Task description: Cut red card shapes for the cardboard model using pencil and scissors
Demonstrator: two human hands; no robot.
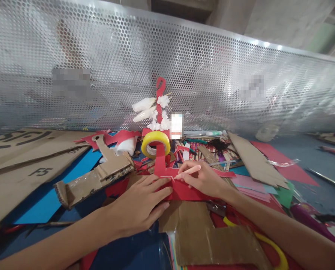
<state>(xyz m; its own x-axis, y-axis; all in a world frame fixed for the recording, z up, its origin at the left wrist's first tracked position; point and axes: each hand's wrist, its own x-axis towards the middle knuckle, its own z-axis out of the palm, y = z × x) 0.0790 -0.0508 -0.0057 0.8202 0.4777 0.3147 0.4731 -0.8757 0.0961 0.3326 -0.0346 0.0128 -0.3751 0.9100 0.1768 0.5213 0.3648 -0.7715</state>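
My right hand [199, 178] pinches a slim pale pink pen [188, 171], its tip touching a red paper sheet [190, 190]. White lines show on the paper near the tip. My left hand [144, 200] lies flat on the sheet's left part, fingers stretched out. Under the near edge of the sheet is a piece of brown cardboard [203, 232]. Just beyond my hands, a roll of tape with a yellow rim [146, 139] stands by a red strip with white flowers [162, 122].
Cut cardboard [99, 176] and a large cardboard sheet [29, 161] lie left, over blue paper [54, 204]. Yellow-handled scissors [274, 247] rest near my right forearm. A cutter [329, 179] lies far right. A perforated metal panel [113, 67] closes off the back.
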